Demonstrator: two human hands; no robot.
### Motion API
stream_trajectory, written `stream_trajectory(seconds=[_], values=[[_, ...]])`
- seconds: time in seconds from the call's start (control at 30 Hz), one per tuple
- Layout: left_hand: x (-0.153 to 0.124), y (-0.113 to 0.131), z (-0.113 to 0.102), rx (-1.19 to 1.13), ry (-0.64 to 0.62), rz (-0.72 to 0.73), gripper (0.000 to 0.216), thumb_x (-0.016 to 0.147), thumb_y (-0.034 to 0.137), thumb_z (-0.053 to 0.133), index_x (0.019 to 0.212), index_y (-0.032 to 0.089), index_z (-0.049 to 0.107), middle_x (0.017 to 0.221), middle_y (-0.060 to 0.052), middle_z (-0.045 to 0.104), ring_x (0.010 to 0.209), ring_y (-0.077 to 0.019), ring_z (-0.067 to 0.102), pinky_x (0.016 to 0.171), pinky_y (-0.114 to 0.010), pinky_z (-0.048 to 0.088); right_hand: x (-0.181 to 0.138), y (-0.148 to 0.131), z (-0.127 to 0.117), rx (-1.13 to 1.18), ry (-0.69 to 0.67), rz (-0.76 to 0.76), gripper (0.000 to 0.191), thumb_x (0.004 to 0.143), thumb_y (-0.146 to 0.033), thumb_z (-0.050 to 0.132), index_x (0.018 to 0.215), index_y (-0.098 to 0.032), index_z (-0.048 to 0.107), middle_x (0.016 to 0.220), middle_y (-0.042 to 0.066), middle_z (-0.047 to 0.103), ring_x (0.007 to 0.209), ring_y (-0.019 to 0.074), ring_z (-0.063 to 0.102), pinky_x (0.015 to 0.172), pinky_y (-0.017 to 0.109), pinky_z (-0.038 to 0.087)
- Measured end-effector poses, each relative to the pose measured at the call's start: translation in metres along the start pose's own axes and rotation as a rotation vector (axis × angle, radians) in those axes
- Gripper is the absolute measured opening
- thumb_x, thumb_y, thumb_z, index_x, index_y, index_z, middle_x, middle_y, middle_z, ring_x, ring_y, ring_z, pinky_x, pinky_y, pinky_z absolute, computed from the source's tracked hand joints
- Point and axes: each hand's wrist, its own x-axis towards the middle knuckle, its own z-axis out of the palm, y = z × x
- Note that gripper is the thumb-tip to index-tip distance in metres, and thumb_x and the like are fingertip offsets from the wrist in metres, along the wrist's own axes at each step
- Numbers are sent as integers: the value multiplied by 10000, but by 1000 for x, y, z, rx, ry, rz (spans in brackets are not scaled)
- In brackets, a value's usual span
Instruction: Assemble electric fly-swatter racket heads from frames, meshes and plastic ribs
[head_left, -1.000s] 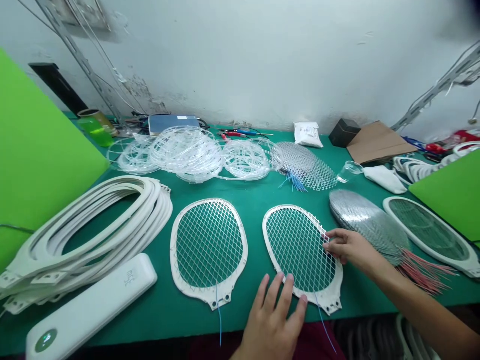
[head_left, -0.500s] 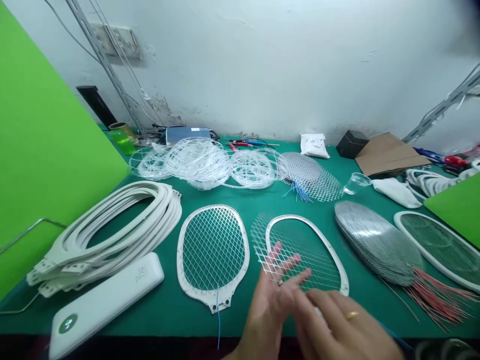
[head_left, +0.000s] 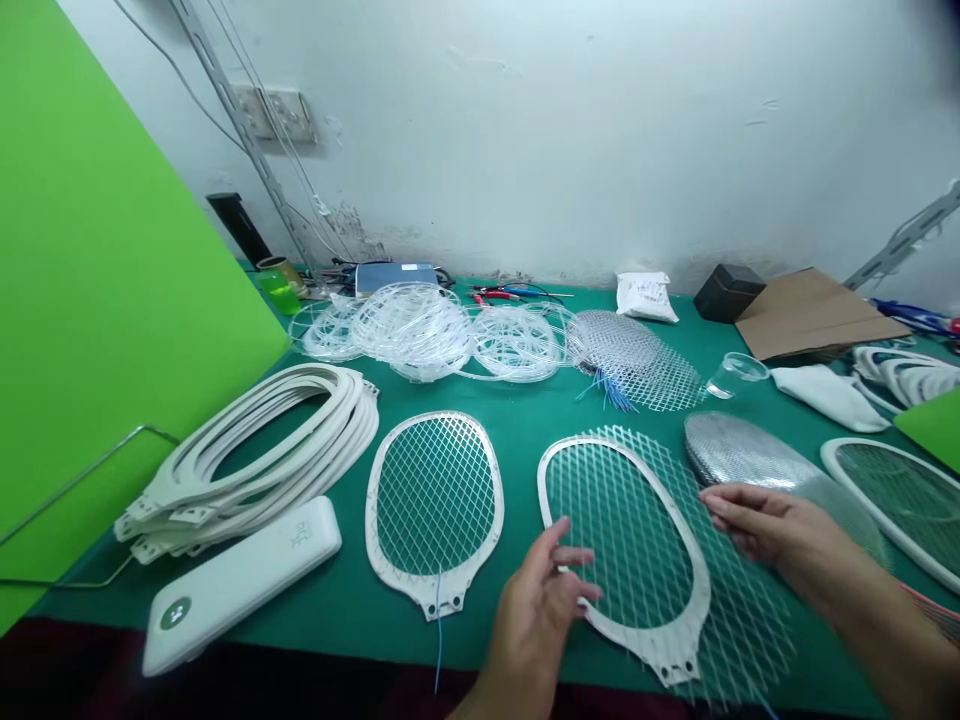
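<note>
Close to the near edge of the green desk, the left hand had its fingers parted at the left rim of one smooth, pear-shaped white frame; whether they gripped it, I could not tell. One thin diamond-patterned loose mesh overlapped that frame, spreading past its right side toward the near edge. Thumb and fingertips of the right hand met narrowly at the mesh's right margin, though I could not tell if they pinched it.

Toward the left corner lay one glossy white oblong device, then one mesh-filled frame and a pile of bare white frames, too overlapped to count. Near the right edge were a shiny silver mesh stack and one oval framed screen.

Farther back sat tangled clear plastic rings, uncountable, one transparent cup, one crinkled white packet and one black box.
</note>
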Motion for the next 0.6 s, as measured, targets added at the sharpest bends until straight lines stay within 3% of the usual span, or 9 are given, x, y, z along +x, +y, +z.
stream_trajectory(seconds=[0.13,0.2,0.33,0.6], values=[[-9,-29,-7,866,47,712,220,950,268,541,1087,203,700,922,-55,718,778,-187,617,661,-291,497,26,4,3,36,-14,71,381,635,-446,855,870,-165,750,729,39,665,595,131,528,541,251,444],[-10,-44,-6,1078,110,918,214,964,271,515,975,197,716,896,-44,716,735,-176,596,625,-287,467,34,4,8,8,-50,83,369,636,-452,849,827,-155,741,706,34,659,584,122,516,532,245,429],[-10,-57,-4,1223,96,1015,242,990,214,472,943,196,708,965,-35,708,783,-150,627,713,-289,487,40,3,19,-89,-38,84,371,641,-487,821,783,-155,731,710,40,675,594,125,526,538,249,428],[-5,-52,-5,1257,69,1028,272,1034,239,445,1025,214,716,961,-11,715,807,-131,634,773,-258,480,35,5,27,-294,38,22,337,692,-496,734,793,-174,747,667,38,671,585,160,556,525,275,422]])
